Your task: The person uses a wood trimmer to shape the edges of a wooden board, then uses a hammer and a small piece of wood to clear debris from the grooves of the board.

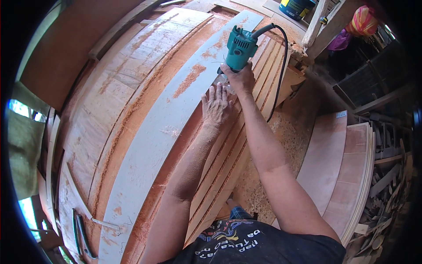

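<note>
A teal trim router (239, 47) stands upright near the far end of the work surface. My right hand (241, 80) is wrapped round its lower body, just above the clear base. Beside that base my left hand (217, 105) lies flat, palm down, with its fingers stretched forward. Those fingertips reach the right edge of a long pale grey board (151, 127); whether they touch the router's base I cannot tell. Reddish sawdust lies in patches on the board, and dust coats my left hand and forearm. The router's bit is hidden.
Several long wooden strips (216, 192) run side by side to the right of the board. A black cord (285, 61) loops from the router down over them. Wide panels (99, 72) lie left. Stacked sheets (323, 154) lean at right, and a dark bucket (297, 8) stands behind.
</note>
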The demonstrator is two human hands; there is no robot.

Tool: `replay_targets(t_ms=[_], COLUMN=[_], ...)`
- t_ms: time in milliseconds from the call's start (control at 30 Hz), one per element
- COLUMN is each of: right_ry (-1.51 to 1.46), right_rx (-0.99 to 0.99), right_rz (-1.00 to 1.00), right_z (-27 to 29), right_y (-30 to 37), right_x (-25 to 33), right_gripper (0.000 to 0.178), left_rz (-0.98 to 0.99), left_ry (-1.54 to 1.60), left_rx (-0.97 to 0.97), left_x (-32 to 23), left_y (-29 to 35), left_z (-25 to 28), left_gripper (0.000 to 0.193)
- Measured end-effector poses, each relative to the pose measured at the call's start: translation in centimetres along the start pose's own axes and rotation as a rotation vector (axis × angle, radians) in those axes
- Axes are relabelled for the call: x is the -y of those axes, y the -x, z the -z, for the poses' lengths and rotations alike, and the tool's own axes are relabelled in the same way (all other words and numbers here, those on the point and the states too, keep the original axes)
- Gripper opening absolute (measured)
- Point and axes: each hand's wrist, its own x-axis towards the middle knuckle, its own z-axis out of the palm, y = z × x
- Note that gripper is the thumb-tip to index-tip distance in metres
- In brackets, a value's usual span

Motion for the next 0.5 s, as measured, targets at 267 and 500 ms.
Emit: replay_targets(t_ms=[267,500], right_ry=[-0.013,-0.030], right_rx=[0.054,0.049], right_rz=[-0.015,0.010], right_z=[0.4,0.4], right_y=[-1.1,-2.1], right_x=[0.0,-0.2], right_gripper=[0.076,0.075], left_rz=[0.000,0.014], left_ry=[0.004,0.000], left_rx=[-0.027,-0.031], left_x=[-0.5,-0.7], left_y=[-1.2,-2.3], left_z=[0.0,-0.7], left_gripper=[0.058,0.057])
